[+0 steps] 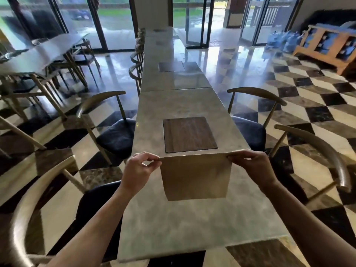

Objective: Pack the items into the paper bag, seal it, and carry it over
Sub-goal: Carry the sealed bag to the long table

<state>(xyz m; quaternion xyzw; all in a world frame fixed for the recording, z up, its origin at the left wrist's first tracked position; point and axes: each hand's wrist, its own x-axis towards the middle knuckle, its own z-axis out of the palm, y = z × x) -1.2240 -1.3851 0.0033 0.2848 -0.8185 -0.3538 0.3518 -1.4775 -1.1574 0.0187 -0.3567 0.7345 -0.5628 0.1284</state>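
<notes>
A brown paper bag hangs above the long grey marble table, its top edge folded flat and level. My left hand pinches the bag's top left corner and my right hand pinches its top right corner. The bag's bottom edge hovers over the tabletop; whether it touches the surface is unclear. Its contents are hidden inside.
A dark wood-grain square panel sits in the tabletop just beyond the bag. Curved-back chairs with dark seats stand on both sides, one at the left and one at the right. Checkered floor, glass doors at the back, blue water jugs far right.
</notes>
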